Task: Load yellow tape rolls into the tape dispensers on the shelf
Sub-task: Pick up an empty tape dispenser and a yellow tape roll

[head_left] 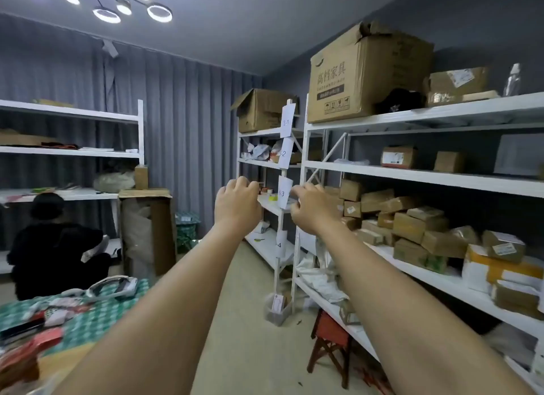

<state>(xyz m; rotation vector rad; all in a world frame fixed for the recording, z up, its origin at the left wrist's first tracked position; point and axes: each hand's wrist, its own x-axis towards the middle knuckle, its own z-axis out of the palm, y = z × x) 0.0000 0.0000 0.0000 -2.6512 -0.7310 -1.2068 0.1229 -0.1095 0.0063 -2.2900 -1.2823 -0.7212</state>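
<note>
Yellow tape rolls: small round yellow tape rolls [273, 198] are seen on the third board of the narrow white metal shelf [272, 207], far off between the two hands. They are too small and blurry to be counted.

Tape dispensers: small reddish things [265, 189] are seen beside the rolls on the same board. These may be the dispensers, but it cannot be told for sure.

How far along: no roll is seen in a dispenser, and none is being held. The job is judged to be just at the start. All the loading is still left.

Left hand [237, 202]: it is held up in the air with the fingers curled in loosely. Nothing is held and nothing is touched.

Right hand [310, 207]: it is raised the same way, fingers bent and a little spread. Nothing is gripped. It is seen in front of a white paper label [285, 192] on the shelf post, but a touch cannot be told.

Around: brown cardboard boxes [412, 218] are piled on the long white shelf to the right.
</note>
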